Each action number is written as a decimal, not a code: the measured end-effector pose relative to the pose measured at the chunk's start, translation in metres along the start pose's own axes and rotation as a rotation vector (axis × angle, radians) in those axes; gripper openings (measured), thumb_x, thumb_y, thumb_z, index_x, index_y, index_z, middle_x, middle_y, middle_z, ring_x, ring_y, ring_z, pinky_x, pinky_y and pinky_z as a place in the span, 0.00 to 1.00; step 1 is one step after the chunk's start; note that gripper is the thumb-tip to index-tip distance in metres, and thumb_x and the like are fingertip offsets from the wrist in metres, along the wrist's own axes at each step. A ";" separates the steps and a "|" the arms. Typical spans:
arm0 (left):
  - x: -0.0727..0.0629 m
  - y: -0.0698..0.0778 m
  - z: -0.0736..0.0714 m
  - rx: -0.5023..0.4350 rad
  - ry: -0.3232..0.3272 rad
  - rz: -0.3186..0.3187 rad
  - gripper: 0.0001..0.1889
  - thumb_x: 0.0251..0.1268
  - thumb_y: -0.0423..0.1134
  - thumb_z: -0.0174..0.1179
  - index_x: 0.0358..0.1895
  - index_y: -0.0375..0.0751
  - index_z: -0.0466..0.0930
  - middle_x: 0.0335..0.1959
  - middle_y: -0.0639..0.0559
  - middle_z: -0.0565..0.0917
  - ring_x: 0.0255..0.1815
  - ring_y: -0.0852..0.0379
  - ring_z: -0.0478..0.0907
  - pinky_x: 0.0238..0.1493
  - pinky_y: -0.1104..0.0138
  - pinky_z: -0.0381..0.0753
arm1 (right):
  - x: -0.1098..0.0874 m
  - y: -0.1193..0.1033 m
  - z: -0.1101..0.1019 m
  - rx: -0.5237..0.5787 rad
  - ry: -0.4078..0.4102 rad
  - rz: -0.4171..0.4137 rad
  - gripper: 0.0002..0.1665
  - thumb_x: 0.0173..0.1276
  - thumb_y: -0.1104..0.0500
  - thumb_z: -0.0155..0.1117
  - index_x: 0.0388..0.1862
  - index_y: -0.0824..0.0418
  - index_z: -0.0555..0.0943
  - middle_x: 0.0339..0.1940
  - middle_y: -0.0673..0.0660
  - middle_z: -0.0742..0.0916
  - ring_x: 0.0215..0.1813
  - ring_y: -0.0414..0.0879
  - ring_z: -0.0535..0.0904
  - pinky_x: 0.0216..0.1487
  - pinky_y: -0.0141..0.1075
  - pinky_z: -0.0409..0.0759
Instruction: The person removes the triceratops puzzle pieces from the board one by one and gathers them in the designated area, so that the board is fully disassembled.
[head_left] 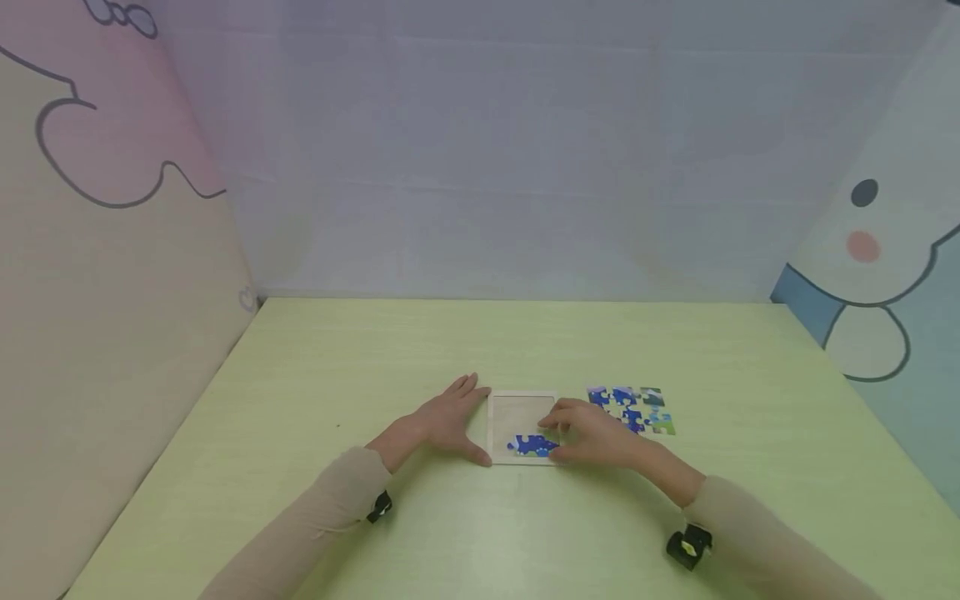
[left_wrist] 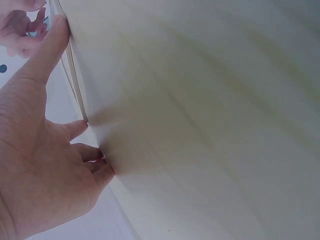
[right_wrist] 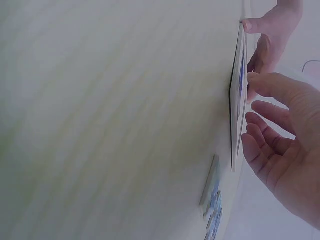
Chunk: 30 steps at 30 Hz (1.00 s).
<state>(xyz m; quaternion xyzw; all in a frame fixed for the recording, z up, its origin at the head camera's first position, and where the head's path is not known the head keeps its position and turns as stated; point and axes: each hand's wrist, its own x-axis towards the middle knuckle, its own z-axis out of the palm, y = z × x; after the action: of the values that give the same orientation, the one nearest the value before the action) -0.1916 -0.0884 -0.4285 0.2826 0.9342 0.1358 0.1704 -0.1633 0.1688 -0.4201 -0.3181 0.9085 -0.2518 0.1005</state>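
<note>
A white puzzle frame (head_left: 522, 393) lies on the table with a strip of joined blue jigsaw pieces (head_left: 532, 445) along its near side. My left hand (head_left: 452, 421) rests at the frame's left edge, thumb and fingers spread, with the thumb by the near corner and the index finger by the far one. Over the frame's right side is my right hand (head_left: 594, 435), its thumb tip (right_wrist: 253, 77) right at the blue pieces. The other fingers of that hand bend loosely, and no piece shows between them and the thumb in the right wrist view.
Several loose jigsaw pieces (head_left: 651, 410), blue, green and dark, lie just right of the frame, partly behind the right hand. The pale green table (head_left: 375, 342) meets a plain curtain (head_left: 465, 167) at the back and printed cartoon curtains on both sides.
</note>
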 end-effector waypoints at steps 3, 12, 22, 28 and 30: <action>0.001 -0.001 0.002 -0.002 -0.002 0.001 0.57 0.36 0.66 0.66 0.70 0.42 0.49 0.72 0.39 0.43 0.72 0.45 0.38 0.67 0.52 0.52 | 0.009 -0.006 0.004 -0.004 -0.017 -0.028 0.22 0.51 0.56 0.70 0.46 0.62 0.82 0.37 0.47 0.80 0.37 0.39 0.73 0.37 0.30 0.75; 0.000 -0.001 0.001 -0.014 0.001 0.012 0.57 0.37 0.66 0.66 0.70 0.41 0.50 0.72 0.39 0.43 0.72 0.45 0.38 0.68 0.53 0.51 | 0.019 -0.011 0.010 0.014 -0.040 -0.075 0.18 0.53 0.58 0.69 0.43 0.63 0.83 0.36 0.49 0.81 0.35 0.38 0.73 0.37 0.29 0.74; -0.002 0.002 -0.002 -0.027 0.002 0.007 0.56 0.38 0.63 0.67 0.70 0.40 0.50 0.72 0.38 0.44 0.72 0.44 0.38 0.68 0.53 0.51 | 0.019 -0.012 0.012 0.071 -0.030 -0.060 0.16 0.53 0.62 0.69 0.41 0.65 0.83 0.34 0.51 0.82 0.33 0.39 0.74 0.34 0.28 0.74; 0.001 0.001 0.000 -0.012 0.003 0.002 0.56 0.37 0.65 0.67 0.70 0.41 0.50 0.72 0.38 0.44 0.72 0.44 0.38 0.68 0.53 0.52 | 0.020 -0.013 0.013 0.108 0.003 0.023 0.15 0.50 0.64 0.71 0.38 0.66 0.83 0.32 0.51 0.82 0.33 0.39 0.75 0.34 0.27 0.75; 0.001 0.001 -0.001 -0.012 0.002 0.003 0.57 0.37 0.65 0.67 0.70 0.41 0.50 0.72 0.38 0.44 0.72 0.44 0.38 0.68 0.53 0.52 | 0.020 -0.014 0.013 0.118 0.014 0.038 0.14 0.49 0.65 0.71 0.36 0.66 0.83 0.31 0.51 0.83 0.32 0.39 0.75 0.34 0.27 0.75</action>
<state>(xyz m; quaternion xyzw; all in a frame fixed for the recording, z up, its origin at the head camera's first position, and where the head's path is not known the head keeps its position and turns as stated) -0.1918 -0.0871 -0.4275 0.2828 0.9331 0.1420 0.1708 -0.1671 0.1418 -0.4248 -0.2924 0.8986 -0.3053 0.1177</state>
